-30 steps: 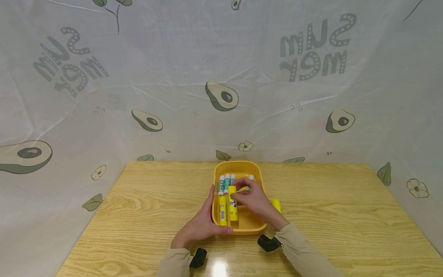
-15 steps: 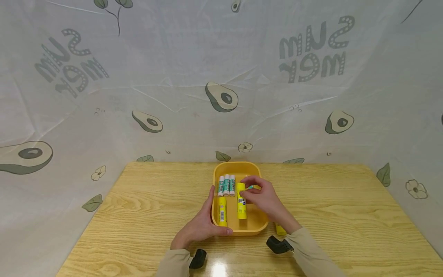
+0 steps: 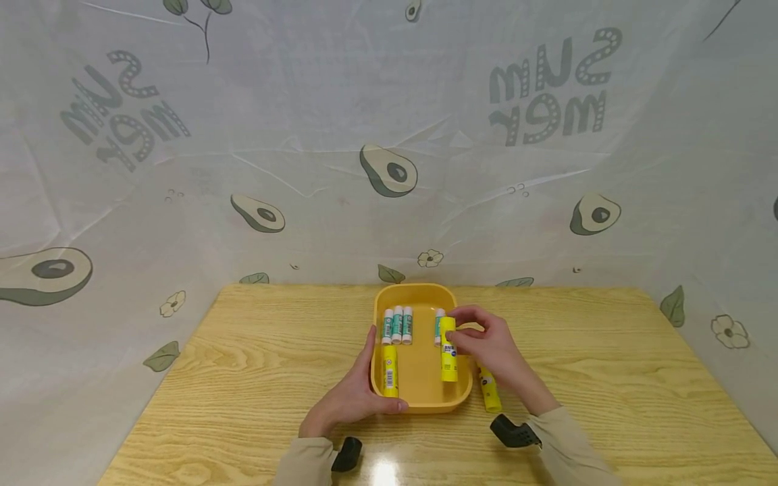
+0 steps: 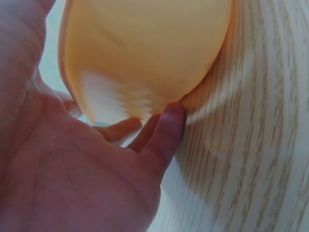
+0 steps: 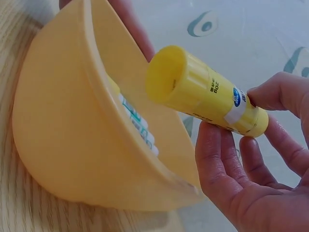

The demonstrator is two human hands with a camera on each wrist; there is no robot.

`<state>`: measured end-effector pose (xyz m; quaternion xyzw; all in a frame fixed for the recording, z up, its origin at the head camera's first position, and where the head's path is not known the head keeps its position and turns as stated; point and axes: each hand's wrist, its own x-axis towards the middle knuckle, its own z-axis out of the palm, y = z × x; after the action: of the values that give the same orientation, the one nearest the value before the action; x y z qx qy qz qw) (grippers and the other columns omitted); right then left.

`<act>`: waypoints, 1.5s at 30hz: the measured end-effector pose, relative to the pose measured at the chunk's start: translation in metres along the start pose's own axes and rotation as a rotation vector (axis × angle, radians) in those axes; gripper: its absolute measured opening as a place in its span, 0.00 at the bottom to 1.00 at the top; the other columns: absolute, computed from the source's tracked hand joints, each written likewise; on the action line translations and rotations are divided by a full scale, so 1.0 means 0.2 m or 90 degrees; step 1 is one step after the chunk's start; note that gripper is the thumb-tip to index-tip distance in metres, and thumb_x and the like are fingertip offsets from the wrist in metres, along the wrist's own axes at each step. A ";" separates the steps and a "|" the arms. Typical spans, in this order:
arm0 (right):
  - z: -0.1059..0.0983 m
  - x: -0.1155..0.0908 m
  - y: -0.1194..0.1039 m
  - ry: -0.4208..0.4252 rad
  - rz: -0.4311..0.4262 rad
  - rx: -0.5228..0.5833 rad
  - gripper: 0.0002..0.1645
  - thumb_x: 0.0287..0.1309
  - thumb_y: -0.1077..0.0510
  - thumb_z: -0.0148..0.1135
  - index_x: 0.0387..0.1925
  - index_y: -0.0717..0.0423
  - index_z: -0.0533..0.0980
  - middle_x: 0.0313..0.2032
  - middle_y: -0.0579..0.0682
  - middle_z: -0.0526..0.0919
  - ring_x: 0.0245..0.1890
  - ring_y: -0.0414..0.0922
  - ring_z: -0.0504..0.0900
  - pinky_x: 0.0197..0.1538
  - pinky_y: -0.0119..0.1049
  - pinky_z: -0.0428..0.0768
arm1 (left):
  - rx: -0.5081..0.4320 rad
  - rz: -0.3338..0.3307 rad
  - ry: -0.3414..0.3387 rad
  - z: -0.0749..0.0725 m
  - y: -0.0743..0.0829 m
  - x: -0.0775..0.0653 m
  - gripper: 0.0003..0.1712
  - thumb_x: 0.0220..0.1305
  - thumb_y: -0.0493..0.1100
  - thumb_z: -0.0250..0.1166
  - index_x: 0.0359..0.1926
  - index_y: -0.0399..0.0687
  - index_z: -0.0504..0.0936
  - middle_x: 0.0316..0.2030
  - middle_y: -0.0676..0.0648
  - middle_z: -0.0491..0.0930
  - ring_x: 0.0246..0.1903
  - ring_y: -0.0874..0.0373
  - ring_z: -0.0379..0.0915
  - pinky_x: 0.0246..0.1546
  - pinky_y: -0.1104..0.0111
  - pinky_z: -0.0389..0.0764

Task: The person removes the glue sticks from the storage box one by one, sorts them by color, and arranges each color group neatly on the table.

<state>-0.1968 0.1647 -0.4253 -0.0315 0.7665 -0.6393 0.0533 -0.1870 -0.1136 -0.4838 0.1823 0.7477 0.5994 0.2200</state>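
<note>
My right hand (image 3: 486, 341) pinches a yellow glue stick (image 3: 448, 358) by its upper end, over the right side of a yellow-orange plastic bin (image 3: 425, 409). In the right wrist view that glue stick (image 5: 207, 89) is tilted, its hollow end facing the camera. My left hand (image 3: 349, 398) braces the bin's near left corner, fingers along the left wall and thumb across the front. Fingertips (image 4: 171, 113) touch the outer wall in the left wrist view. Inside, several white-and-teal glue sticks (image 3: 398, 325) lie at left, above another yellow glue stick (image 3: 390, 372); one more teal one (image 3: 438, 327) lies at right.
Another yellow glue stick (image 3: 489, 391) lies on the wooden table (image 3: 273, 351), just right of the bin and partly under my right forearm. A pale avocado-print sheet (image 3: 328, 202) hangs behind the table and along both sides.
My right hand has carried the yellow glue stick from the left side of the bin to its right side. The teal one at right shows again. My left hand has stayed put.
</note>
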 end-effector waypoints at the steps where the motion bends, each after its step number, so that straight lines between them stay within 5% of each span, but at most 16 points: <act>1: -0.01 0.00 0.00 0.000 -0.001 0.001 0.24 0.66 0.62 0.66 0.62 0.62 0.73 0.55 0.61 0.74 0.44 0.44 0.86 0.47 0.35 0.88 | -0.002 -0.001 0.000 0.00 0.00 0.00 0.80 0.56 0.44 0.80 0.80 0.64 0.19 0.83 0.46 0.37 0.66 0.53 0.68 0.76 0.52 0.60; 25: -0.23 -0.09 0.06 0.029 -0.011 -0.028 0.27 0.67 0.62 0.66 0.64 0.66 0.71 0.56 0.63 0.75 0.41 0.36 0.85 0.44 0.33 0.87 | -0.011 -0.013 -0.003 0.00 -0.02 0.01 0.80 0.55 0.45 0.80 0.80 0.64 0.18 0.82 0.47 0.43 0.59 0.54 0.74 0.72 0.58 0.65; 33: -0.31 -0.12 0.11 0.024 -0.021 -0.027 0.27 0.67 0.62 0.66 0.63 0.70 0.70 0.48 0.49 0.77 0.41 0.35 0.86 0.44 0.34 0.88 | -0.002 -0.016 0.000 0.00 -0.02 0.01 0.80 0.56 0.45 0.80 0.80 0.66 0.19 0.82 0.47 0.43 0.58 0.55 0.74 0.74 0.55 0.64; 45: -0.37 -0.16 0.17 0.034 0.015 -0.065 0.26 0.68 0.63 0.64 0.64 0.68 0.70 0.50 0.54 0.76 0.40 0.35 0.85 0.44 0.34 0.87 | 0.005 -0.014 -0.001 -0.01 -0.02 0.00 0.81 0.55 0.47 0.81 0.80 0.62 0.18 0.82 0.47 0.42 0.61 0.55 0.72 0.74 0.55 0.62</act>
<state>-0.1741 0.2465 -0.4453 -0.0080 0.7995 -0.5994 0.0386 -0.1888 -0.1154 -0.4872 0.1758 0.7519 0.5937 0.2264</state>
